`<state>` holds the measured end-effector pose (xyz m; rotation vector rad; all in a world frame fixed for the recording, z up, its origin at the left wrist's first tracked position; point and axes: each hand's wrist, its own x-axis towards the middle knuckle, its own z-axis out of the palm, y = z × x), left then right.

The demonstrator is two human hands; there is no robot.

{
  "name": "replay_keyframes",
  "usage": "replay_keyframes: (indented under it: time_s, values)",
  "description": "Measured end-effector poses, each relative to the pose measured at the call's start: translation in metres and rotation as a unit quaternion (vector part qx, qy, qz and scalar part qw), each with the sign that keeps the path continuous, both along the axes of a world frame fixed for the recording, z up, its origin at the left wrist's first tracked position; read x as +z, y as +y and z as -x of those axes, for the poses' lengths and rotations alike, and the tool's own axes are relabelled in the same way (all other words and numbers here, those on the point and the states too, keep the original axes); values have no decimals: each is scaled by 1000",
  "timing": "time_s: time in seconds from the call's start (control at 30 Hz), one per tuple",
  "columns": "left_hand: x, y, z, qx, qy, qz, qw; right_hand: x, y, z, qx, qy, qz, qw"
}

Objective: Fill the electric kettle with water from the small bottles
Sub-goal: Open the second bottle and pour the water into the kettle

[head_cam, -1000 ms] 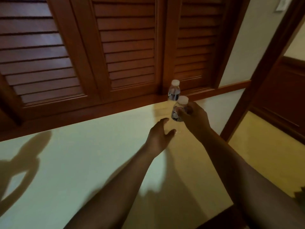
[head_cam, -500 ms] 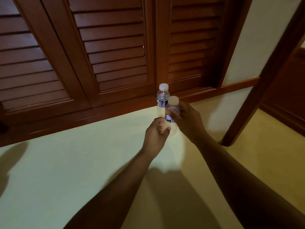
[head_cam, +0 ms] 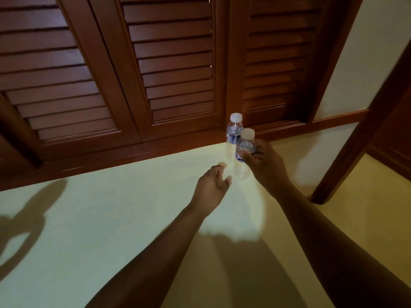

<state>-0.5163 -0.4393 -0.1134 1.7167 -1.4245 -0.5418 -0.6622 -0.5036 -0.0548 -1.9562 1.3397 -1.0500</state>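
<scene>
Two small bottles show, both clear with white caps and blue labels. One, the near bottle, is in my right hand; my grip is closed around its middle, fingers across the label, and it stands close to upright, its base low over the pale counter, though I cannot tell whether it touches. The other, the far bottle, stands upright just behind it and a little to the left, right at the counter's far edge, where the surface meets the wooden sill. The two overlap in my view, so I cannot tell whether they touch.

My one free hand, the left hand, hovers just left of the near bottle's base, fingers loosely curled and apart, holding nothing.

Behind the sill rise three louvred wooden shutter panels, close to the far bottle. To the left and near side the counter runs wide and bare, crossed only by shadows. On the right it ends near my right forearm, and beyond that edge one dark wooden post slants down to the floor.
</scene>
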Motion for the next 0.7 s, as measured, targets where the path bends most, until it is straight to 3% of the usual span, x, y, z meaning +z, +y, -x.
replay_keyframes:
  time_s: [0.1,0.2,0.33,0.53,0.7]
  values:
    - [-5,16,-13,-3,-27,-6,1000,-1,11,-2,-10,3,7,1000]
    - [-8,35,-28,18,-137,-23,990,-2,30,-6,-22,-38,0,999]
    - [-10,67,-53,32,-194,-26,980,3,79,-16,-45,-65,6,997]
    - [-6,154,-91,54,-183,14,981,-12,178,-62,8,19,-49,999]
    - [-1,263,-129,72,-260,11,963,-19,271,-118,93,44,-70,992]
